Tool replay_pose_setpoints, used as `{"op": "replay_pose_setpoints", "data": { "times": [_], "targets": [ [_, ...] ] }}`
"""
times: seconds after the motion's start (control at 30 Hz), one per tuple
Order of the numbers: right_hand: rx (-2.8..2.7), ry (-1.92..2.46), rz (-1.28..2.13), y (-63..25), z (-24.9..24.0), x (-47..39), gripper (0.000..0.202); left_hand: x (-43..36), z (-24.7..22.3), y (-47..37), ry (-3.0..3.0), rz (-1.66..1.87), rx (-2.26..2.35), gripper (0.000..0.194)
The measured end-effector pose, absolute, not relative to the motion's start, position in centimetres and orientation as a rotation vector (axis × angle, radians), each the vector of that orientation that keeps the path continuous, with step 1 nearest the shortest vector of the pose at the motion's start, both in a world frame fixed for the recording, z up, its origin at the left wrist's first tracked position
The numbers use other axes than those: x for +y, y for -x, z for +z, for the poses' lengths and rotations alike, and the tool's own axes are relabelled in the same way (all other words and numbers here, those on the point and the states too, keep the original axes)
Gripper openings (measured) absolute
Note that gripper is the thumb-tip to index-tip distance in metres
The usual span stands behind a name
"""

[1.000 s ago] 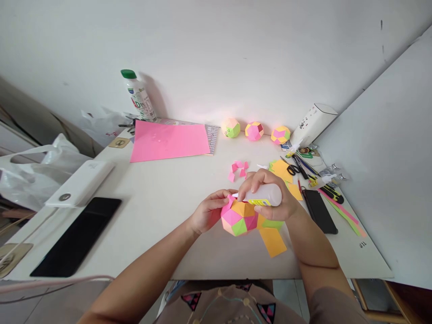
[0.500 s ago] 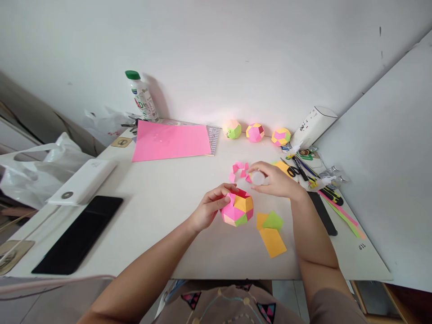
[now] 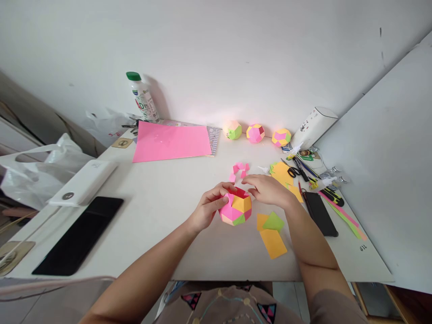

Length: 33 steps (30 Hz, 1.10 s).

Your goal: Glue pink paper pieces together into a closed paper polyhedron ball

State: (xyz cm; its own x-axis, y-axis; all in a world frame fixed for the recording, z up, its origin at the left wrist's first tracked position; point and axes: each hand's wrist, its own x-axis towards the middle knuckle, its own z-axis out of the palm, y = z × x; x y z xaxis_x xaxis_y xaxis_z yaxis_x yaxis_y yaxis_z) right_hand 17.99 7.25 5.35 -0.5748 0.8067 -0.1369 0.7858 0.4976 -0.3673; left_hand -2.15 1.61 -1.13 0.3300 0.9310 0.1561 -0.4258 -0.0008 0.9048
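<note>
My left hand (image 3: 212, 204) is closed around the left side of a paper ball (image 3: 235, 210), pinching its rim. The ball has pink, orange, green and peach faces and an opening at the top showing a red-pink inside. My right hand (image 3: 267, 188) hovers just right of the opening, thumb and fingers apart, with nothing visible between them. Beyond it a white nozzle tip (image 3: 263, 169) shows; the rest of that item is hidden by the hand. Small folded pink paper pieces (image 3: 240, 166) lie behind the ball.
Orange paper (image 3: 274, 244) and green paper (image 3: 274, 221) lie right of the ball. Three finished paper balls (image 3: 255, 133) stand by the wall. Black scissors (image 3: 293, 171) rest at right, a pink sheet (image 3: 173, 141) and a bottle (image 3: 144, 99) behind left, a black phone-like slab (image 3: 81, 234) at left.
My right hand has let go of the round white item it held and moved down and left toward the ball's opening. My left hand and the ball have barely moved.
</note>
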Motion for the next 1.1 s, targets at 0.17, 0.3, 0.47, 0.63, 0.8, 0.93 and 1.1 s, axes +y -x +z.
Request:
{"op": "replay_pose_setpoints", "data": {
  "times": [0.17, 0.3, 0.47, 0.63, 0.8, 0.93, 1.1],
  "targets": [
    [-2.217, 1.159, 0.943, -16.9, 6.9, 5.6, 0.019, 1.5, -0.7, 2.3, -1.069, 1.195, 0.542, 0.015],
    [-2.242, 1.109, 1.267, -16.6, 6.9, 5.5, 0.021, 1.7, -0.8, 2.3, -1.068, 1.221, 0.586, 0.016],
    [-2.215, 0.979, 1.645, -16.7, 5.4, 6.7, 0.027, 1.8, -1.2, 2.3, -1.141, 1.178, 0.661, 0.017],
    [-2.047, 0.915, 1.893, -17.0, 4.0, 7.7, 0.03, 1.8, -1.4, 2.3, -1.145, 1.161, 0.684, 0.017],
    [-2.015, 0.963, 1.923, -17.1, 3.6, 8.1, 0.035, 1.9, -1.6, 2.2, -1.132, 1.157, 0.708, 0.018],
    [-2.026, 1.003, 1.875, -16.9, 3.6, 8.1, 0.033, 1.9, -1.7, 2.2, -1.158, 1.164, 0.714, 0.018],
    [-2.001, 1.082, 1.818, -16.9, 4.2, 7.8, 0.025, 1.9, -1.9, 2.1, -1.154, 1.169, 0.742, 0.019]
  ]
}}
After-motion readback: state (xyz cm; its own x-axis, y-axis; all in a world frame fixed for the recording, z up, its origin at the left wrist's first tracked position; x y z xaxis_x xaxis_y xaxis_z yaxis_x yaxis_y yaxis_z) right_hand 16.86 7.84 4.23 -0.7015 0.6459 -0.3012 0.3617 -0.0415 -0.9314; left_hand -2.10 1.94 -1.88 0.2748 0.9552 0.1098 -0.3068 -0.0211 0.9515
